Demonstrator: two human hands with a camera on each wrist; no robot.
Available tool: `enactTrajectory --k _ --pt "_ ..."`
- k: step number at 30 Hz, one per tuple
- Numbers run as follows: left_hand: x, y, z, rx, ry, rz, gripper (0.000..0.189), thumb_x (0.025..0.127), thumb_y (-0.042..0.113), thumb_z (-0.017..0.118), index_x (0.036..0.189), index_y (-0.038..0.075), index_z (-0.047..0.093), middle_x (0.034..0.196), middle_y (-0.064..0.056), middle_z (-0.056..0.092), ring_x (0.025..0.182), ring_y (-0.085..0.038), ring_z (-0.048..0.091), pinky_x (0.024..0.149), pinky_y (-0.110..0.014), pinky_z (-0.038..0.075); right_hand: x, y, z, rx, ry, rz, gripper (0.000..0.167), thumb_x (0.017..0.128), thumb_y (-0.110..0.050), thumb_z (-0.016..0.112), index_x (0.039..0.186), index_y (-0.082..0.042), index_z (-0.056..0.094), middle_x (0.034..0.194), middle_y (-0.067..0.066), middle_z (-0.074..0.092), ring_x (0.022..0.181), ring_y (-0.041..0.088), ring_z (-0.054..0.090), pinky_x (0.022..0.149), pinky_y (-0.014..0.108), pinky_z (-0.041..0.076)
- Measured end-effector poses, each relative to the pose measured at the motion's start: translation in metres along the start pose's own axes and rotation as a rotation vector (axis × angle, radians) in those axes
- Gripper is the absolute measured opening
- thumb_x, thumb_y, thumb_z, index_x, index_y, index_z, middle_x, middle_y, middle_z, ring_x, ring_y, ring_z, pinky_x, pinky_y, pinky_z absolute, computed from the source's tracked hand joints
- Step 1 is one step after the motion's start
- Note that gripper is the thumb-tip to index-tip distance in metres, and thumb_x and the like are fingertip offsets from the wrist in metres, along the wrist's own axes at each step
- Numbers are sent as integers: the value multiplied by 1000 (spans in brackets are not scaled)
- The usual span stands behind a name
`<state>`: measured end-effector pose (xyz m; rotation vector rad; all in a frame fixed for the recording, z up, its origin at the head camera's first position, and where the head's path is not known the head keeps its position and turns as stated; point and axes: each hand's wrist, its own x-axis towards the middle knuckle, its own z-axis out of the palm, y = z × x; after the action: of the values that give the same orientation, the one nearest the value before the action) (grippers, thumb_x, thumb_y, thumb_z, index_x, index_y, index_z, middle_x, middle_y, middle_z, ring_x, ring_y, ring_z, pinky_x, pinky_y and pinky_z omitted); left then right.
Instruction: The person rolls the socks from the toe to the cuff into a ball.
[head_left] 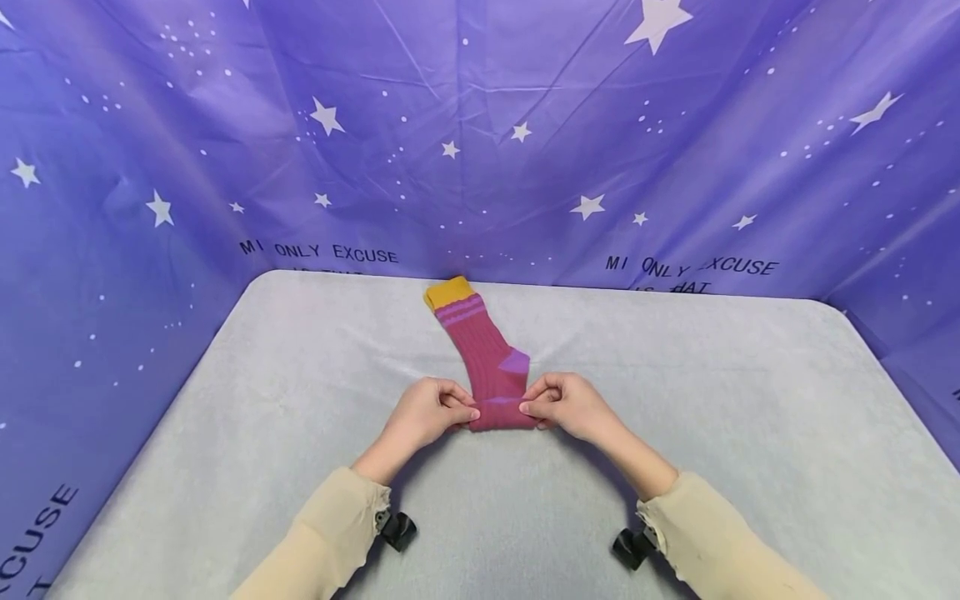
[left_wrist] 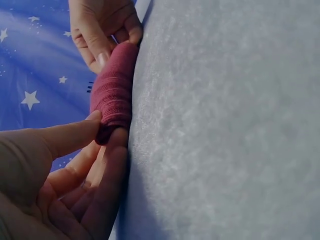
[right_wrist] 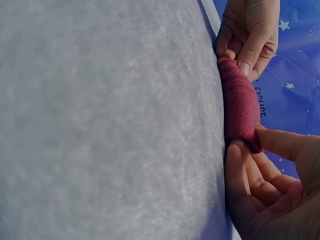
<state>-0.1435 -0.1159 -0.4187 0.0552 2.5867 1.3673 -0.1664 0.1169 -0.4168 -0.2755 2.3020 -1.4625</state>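
Note:
A maroon sock (head_left: 483,350) with a yellow cuff and a purple heel lies on the table, cuff end away from me. Its near end is folded over into a thick roll, seen from the front in the left wrist view as a ribbed maroon bundle (left_wrist: 116,85). My left hand (head_left: 429,412) pinches the left end of this fold between thumb and fingers. At the right end my right hand (head_left: 567,406) pinches it the same way. In the right wrist view both hands hold the rolled sock (right_wrist: 241,102) close to the table surface.
A pale grey cloth covers the table (head_left: 225,433). Behind it and at the sides hangs a purple-blue curtain (head_left: 480,167) with white stars and printed words. Small black devices (head_left: 397,531) are strapped at both sleeve ends.

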Motion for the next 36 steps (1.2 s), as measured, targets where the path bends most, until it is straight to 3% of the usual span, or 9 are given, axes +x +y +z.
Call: enactTrajectory --k 8,13,17,22,25,28,31,36 --pt "0 -3 1 6 42 125 14 81 9 80 79 9 66 72 -1 66 62 -5 54 59 -18 46 1 3 2 -129 92 -113 16 83 -6 76 92 0 65 81 9 67 69 10 58 60 20 51" --pt "-1 -6 1 -13 36 138 7 81 9 80 80 9 73 74 -3 72 63 -2 59 61 -18 50 -1 11 -1 -145 89 -189 10 82 -4 77 91 -2 72 83 9 72 74 9 63 68 19 52" --pt "-6 -7 2 -29 -2 171 12 78 7 82 86 5 73 80 -7 75 69 -7 67 64 -18 54 -1 17 -4 -152 79 -284 10 82 -4 78 92 -3 77 88 11 75 76 4 66 71 20 55" --pt "-9 0 5 131 -13 225 28 73 9 87 88 9 64 85 -1 65 77 -9 62 70 -18 51 -4 17 -6 -231 47 -367 20 77 -7 83 95 -2 75 94 11 72 81 8 67 74 22 58" --pt "-8 4 7 250 3 254 35 71 10 88 86 12 57 84 1 57 77 -10 55 68 -20 47 -6 11 -4 -352 27 -387 32 72 -12 88 97 -4 70 94 7 69 81 11 65 74 23 58" --pt "-6 4 7 300 22 266 35 73 10 87 86 13 55 84 3 54 75 -9 53 66 -20 45 -5 6 0 -485 36 -426 39 68 -14 90 96 -8 64 90 2 64 79 10 60 71 21 55" --pt "-4 1 6 289 50 286 30 75 9 85 86 13 58 85 3 57 74 -8 56 66 -20 47 -2 5 4 -544 74 -461 35 70 -10 87 93 -9 62 86 0 61 75 9 57 67 20 52" --pt "-2 -2 5 209 100 294 20 78 10 83 88 14 66 86 2 67 74 -7 64 70 -21 52 -1 9 3 -461 130 -468 21 77 -5 82 93 -5 67 89 4 67 74 12 63 67 21 55"
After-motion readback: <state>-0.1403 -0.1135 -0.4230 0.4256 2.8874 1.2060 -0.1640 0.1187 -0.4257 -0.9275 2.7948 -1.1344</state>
